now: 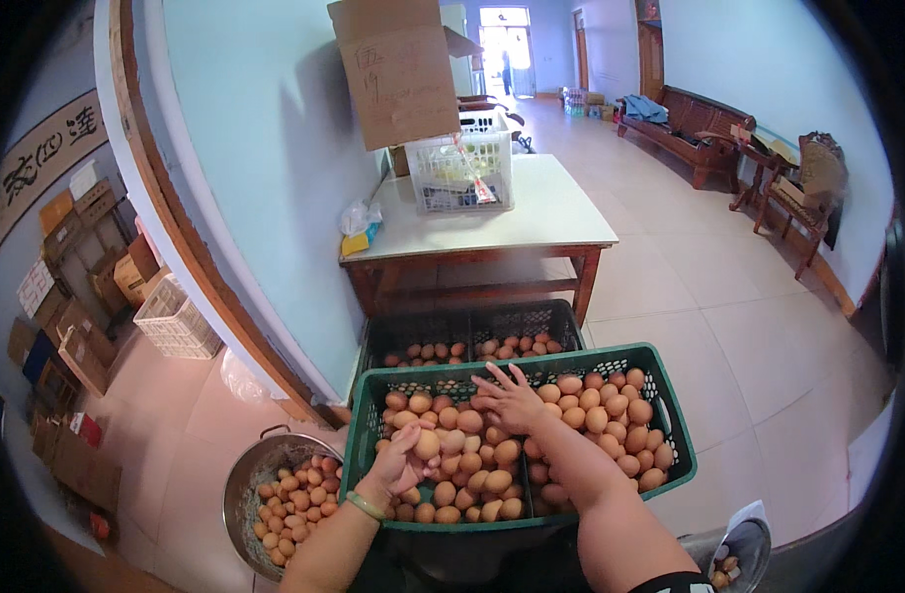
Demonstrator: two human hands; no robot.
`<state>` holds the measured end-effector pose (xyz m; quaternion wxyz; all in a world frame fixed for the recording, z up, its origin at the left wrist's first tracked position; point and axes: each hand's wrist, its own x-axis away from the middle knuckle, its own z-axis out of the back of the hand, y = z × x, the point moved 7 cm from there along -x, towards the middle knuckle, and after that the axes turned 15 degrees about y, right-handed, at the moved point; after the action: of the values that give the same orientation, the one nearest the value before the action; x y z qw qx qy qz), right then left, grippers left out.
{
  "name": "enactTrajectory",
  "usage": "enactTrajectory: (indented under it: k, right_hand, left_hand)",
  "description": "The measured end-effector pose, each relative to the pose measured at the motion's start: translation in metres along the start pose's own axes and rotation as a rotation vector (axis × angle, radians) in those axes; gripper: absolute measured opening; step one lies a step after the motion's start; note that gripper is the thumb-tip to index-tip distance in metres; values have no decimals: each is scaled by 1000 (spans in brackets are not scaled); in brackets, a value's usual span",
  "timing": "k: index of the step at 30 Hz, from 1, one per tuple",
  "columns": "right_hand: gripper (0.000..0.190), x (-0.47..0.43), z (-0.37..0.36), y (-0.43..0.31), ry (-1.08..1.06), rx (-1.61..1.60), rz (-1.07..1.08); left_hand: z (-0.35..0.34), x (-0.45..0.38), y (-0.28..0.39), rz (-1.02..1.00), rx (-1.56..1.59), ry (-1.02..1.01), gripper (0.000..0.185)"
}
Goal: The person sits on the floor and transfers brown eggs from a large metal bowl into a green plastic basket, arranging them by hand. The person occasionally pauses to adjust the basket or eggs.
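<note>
A green plastic crate point(452, 527) filled with brown eggs is in front of me, split by a divider into two compartments. My left hand point(402, 465), with a pale green bangle at the wrist, is over the left compartment. A light brown egg point(426, 445) sits in its fingers; whether the palm holds more is hidden. Fingers spread, my right hand point(513, 406) reaches over the eggs by the crate's far wall near the divider. Nothing shows in its grasp, though its underside is hidden. More eggs point(615, 404) fill the right compartment.
A metal basin point(234, 482) of eggs stands on the floor at left. Behind the green crate is a black crate point(415, 324) with eggs, then a table point(549, 215) bearing a white basket point(463, 167) and cardboard box point(401, 81). A bucket point(752, 545) holding eggs stands lower right.
</note>
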<state>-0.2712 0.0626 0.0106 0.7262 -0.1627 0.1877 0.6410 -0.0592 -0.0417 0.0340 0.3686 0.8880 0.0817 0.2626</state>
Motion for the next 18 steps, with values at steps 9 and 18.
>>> enactTrajectory:
  k: [9, 18]
  right_hand:
    - [39, 0, -2, -2, -70, 52, -18]
    - [37, 0, 0, -2, -57, 35, -23]
  left_hand:
    - [0, 2, -6, -79, 144, -42, 33]
    - [5, 1, -10, -34, 118, 36, 36]
